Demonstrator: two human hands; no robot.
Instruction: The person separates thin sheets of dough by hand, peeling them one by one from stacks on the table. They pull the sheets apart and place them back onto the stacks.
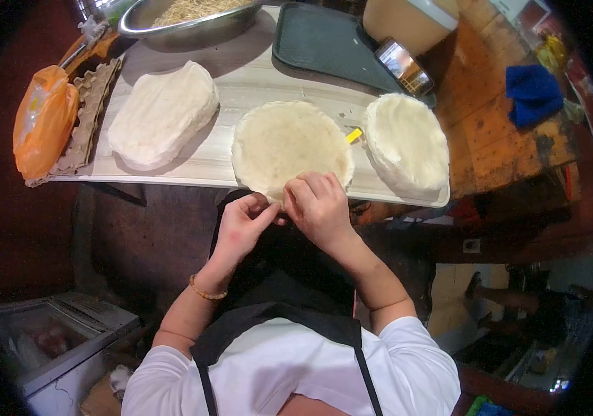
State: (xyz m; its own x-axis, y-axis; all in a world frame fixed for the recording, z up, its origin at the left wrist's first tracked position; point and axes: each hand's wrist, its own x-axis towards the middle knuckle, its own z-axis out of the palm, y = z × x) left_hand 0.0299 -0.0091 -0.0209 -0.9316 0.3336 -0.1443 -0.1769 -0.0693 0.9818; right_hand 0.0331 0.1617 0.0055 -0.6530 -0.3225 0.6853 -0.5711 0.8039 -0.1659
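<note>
The near rim of the round, cream-coloured, dough-like disc (293, 142), which is overhanging the front edge of the pale, wood-grained tabletop (241, 73), is being pinched by the left hand (243, 223) and right hand (320, 210), tearing seemingly being risked through uneven pulling.

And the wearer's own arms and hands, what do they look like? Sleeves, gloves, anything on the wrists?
Short white sleeves, left and right; forearms bare. No gloves on the left hand or right hand. A yellowish-brown beaded bracelet circles the left wrist; nothing on the right one. No cables or printed markings visible on either arm.
</note>
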